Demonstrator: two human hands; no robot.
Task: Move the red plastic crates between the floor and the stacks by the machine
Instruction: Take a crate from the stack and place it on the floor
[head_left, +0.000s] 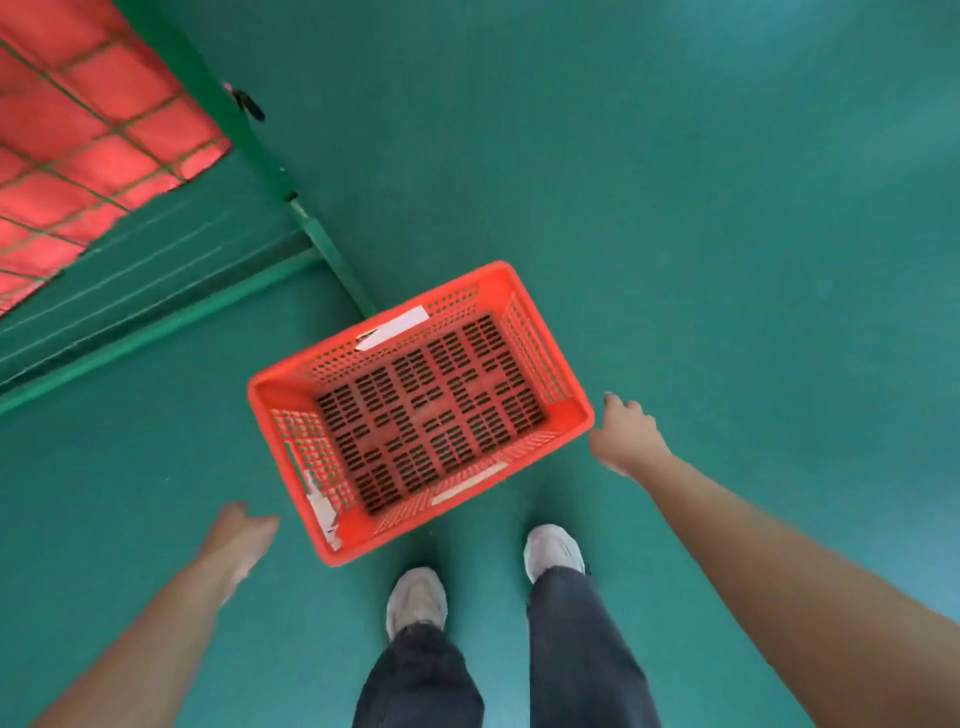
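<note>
An empty red plastic crate (540, 364) with perforated walls and white label strips stands on the green floor just ahead of my feet. My left hand (240, 535) hangs near the crate's near-left corner, a short gap away, fingers relaxed and holding nothing. My right hand (626, 434) hovers beside the crate's right corner, close to the rim but apart from it, fingers loosely extended and empty.
A green metal fence frame (311, 234) with wire mesh runs along the left. Behind the mesh at the upper left are red crates (78, 119). My two feet in grey shoes (415, 597) stand right behind the crate. Green floor (727, 208) stretches to the right.
</note>
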